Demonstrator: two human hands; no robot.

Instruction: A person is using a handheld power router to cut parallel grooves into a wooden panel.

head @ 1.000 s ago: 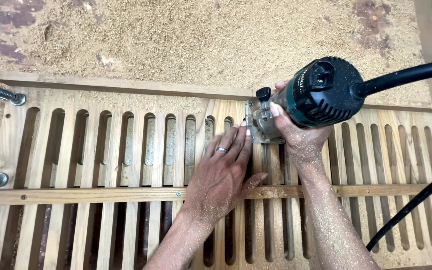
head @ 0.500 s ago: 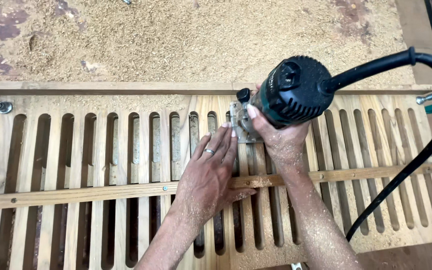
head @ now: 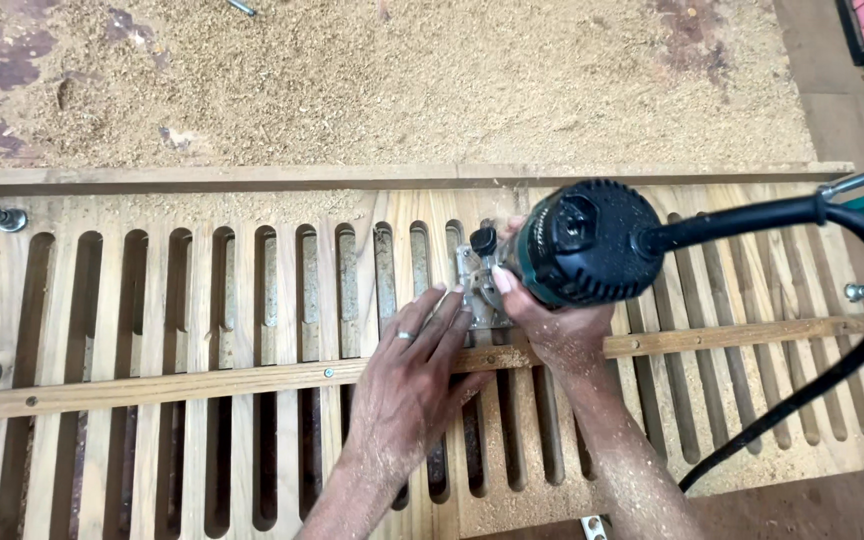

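Black and green, the router (head: 577,243) sits right of centre on the slotted board (head: 182,300), now one slot further left than a second ago, so the cutting advances leftward. One right hand (head: 550,320) grips its body; one left hand (head: 414,375) lies flat, fingers spread, touching the base. One cord (head: 852,330), one rail (head: 202,382)

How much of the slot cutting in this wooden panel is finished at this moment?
Long slots already run across the pale wooden slotted panel, left and right of the tool. In hand: the right hand grips the black and green handheld router near the middle, and the left hand presses flat beside its base. What remains is unclear; sawdust covers the panel's right part.
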